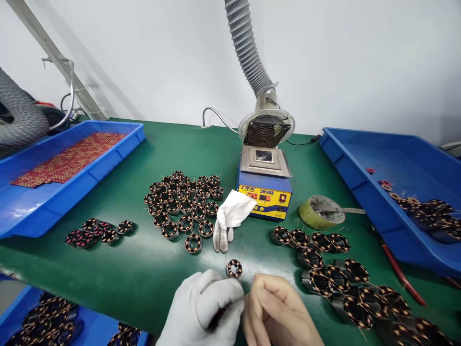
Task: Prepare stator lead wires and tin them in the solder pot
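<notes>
within the gloved left fingers (221,292), something dark (216,319) is barely discernible

Metal-sided stator (234,261); loose cloth glove (236,209), matt; tabletop (180,149) smooth, glossy

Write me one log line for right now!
left hand: gloved, curled; right hand: bare, close by; holding: unclear; nearest coil ring: on table, beyond hands

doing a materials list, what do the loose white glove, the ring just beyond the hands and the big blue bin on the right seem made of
Loose glove: matte cloth, likely knitted; it folds softly.
Ring: seemingly metal, a dark body with coppery inner segments, likely wire; alloy unclear.
Blue bin: probably moulded plastic, smooth and slightly shiny; colour is even.
</notes>
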Tool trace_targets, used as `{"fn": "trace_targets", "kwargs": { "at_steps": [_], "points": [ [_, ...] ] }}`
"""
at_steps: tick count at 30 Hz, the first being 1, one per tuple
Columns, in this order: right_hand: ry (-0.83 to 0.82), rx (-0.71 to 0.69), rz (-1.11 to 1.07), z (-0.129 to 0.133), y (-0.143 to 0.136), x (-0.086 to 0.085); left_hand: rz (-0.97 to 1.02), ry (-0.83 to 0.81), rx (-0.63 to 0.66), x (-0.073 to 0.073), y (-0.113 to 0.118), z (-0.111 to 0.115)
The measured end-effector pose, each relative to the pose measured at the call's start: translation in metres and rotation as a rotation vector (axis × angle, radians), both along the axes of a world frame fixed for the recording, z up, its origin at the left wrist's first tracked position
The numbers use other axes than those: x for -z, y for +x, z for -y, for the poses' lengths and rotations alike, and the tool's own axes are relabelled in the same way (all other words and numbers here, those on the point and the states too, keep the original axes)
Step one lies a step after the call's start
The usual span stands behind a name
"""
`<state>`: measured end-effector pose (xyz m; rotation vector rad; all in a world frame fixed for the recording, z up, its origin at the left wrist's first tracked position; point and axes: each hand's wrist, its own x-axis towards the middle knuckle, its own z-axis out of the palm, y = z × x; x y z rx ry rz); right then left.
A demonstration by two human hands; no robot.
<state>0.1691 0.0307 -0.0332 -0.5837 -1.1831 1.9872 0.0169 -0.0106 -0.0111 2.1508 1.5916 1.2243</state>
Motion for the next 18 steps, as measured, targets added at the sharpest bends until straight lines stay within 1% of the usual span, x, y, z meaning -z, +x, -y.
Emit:
{"fn": "trace_targets", "kwargs": {
  "at_steps": [1,3,4,5,6,8,10,11,12,13,14,15,16,17,18],
  "points": [
    [0.068,0.073,-0.01,-0.001,0.0,0.0,0.114,-0.077,0.012,0.0,0.0,-0.001],
    [0.337,0.274,0.075,-0.005,0.0,-0.003,0.317,-0.201,0.042,0.003,0.001,-0.003],
    [0.476,0.345,0.127,-0.007,0.001,-0.005,0.384,-0.233,0.056,0.005,0.001,-0.003],
    [0.6,0.379,0.166,-0.009,0.001,-0.007,0.43,-0.249,0.068,0.006,0.001,-0.003],
    [0.7,0.384,0.203,-0.01,0.002,-0.008,0.452,-0.257,0.076,0.007,0.0,-0.003],
    [0.871,0.395,0.271,-0.01,0.002,-0.009,0.418,-0.254,0.08,0.008,0.0,-0.002],
    [1.021,0.455,0.34,-0.007,0.003,-0.008,0.27,-0.197,0.044,0.006,0.0,0.0],
    [1.05,0.474,0.378,-0.005,0.002,-0.007,0.161,-0.141,0.022,0.005,0.0,0.001],
    [1.018,0.47,0.414,-0.002,0.001,-0.006,0.035,-0.069,-0.002,0.003,0.001,0.002],
    [0.91,0.421,0.431,0.0,0.0,-0.005,-0.086,0.019,-0.031,0.001,0.001,0.003],
    [0.732,0.331,0.414,0.002,-0.001,-0.005,-0.189,0.104,-0.057,0.0,0.002,0.003],
    [0.512,0.221,0.357,0.004,-0.002,-0.004,-0.255,0.165,-0.072,-0.001,0.003,0.003],
    [0.285,0.116,0.277,0.004,-0.003,-0.004,-0.275,0.188,-0.076,-0.001,0.004,0.004],
    [0.116,0.053,0.186,0.004,-0.003,-0.004,-0.243,0.174,-0.07,-0.001,0.004,0.004],
    [0.043,0.039,0.118,0.003,-0.002,-0.005,-0.167,0.12,-0.056,-0.001,0.003,0.003]
  ]
}}
